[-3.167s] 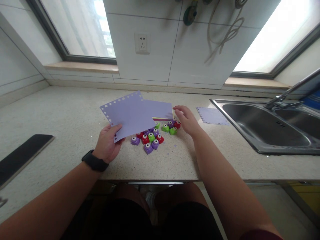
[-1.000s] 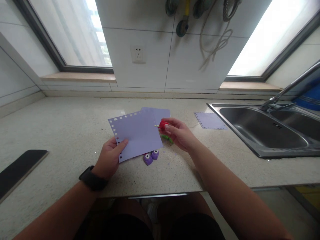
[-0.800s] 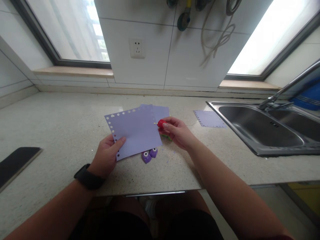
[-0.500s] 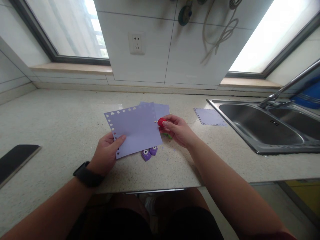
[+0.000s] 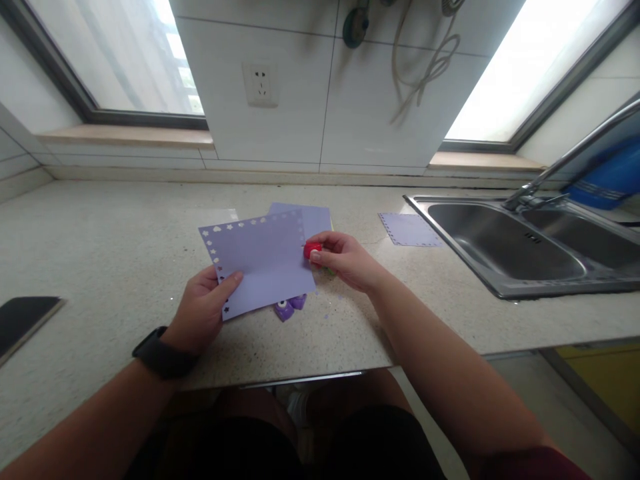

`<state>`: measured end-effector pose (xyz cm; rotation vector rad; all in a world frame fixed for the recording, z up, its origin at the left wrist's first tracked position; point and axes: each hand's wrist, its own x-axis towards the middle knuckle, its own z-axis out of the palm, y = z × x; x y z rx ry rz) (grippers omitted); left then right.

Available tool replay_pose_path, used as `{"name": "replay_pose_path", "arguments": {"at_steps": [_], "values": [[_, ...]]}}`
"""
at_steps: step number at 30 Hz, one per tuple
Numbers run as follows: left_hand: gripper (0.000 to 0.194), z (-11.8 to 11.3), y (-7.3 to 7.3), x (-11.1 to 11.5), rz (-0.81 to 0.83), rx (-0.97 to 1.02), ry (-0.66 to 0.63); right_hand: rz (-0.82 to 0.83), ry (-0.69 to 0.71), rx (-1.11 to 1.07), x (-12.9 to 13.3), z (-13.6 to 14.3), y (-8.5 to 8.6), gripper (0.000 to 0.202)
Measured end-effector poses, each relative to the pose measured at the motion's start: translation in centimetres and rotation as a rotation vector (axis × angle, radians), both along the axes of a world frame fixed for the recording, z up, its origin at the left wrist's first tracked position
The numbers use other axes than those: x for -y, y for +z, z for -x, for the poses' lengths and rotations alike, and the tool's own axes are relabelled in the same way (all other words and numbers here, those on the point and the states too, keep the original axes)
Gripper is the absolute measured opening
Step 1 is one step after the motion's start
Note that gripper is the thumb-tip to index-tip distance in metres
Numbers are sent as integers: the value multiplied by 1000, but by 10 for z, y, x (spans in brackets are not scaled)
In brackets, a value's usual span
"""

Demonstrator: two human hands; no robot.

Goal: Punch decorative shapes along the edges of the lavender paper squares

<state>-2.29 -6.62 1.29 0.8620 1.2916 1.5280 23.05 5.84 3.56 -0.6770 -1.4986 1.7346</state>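
A sheet of purple paper (image 5: 265,263), with small shapes punched along its left, top and upper right edges, is tilted above the counter. My left hand (image 5: 203,303) pinches its lower left side, thumb on top. At the paper's right edge, my right hand (image 5: 345,260) grips a red craft punch (image 5: 313,251) between thumb and fingers. Whether the paper sits inside the punch's slot I cannot tell. Partly under the paper's lower edge lie two purple craft punches (image 5: 284,310). Something green shows below my right hand, mostly hidden.
Behind the held sheet lies more purple paper (image 5: 310,217). Another punched purple sheet (image 5: 410,230) rests beside the steel sink (image 5: 505,240) on the right. A dark flat object (image 5: 27,320) is at the counter's left. Tiny paper bits dot the counter (image 5: 345,333).
The view has shifted slightly. Against the paper's right edge, the red punch sits a little lower, and the paper covers more of the purple punches. Both hands keep their holds.
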Motion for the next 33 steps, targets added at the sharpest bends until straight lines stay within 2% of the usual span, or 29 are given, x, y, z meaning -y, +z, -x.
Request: {"name": "replay_pose_path", "arguments": {"at_steps": [10, 24, 33], "values": [[39, 4, -6, 0, -7, -32, -9, 29, 28, 30, -1, 0, -4, 34], [41, 1, -3, 1, -7, -57, -30, -10, 49, 20, -1, -2, -1, 31], [39, 4, -5, 2, -5, -101, -69, 85, 12, -48, 2, 0, 5, 35]]}}
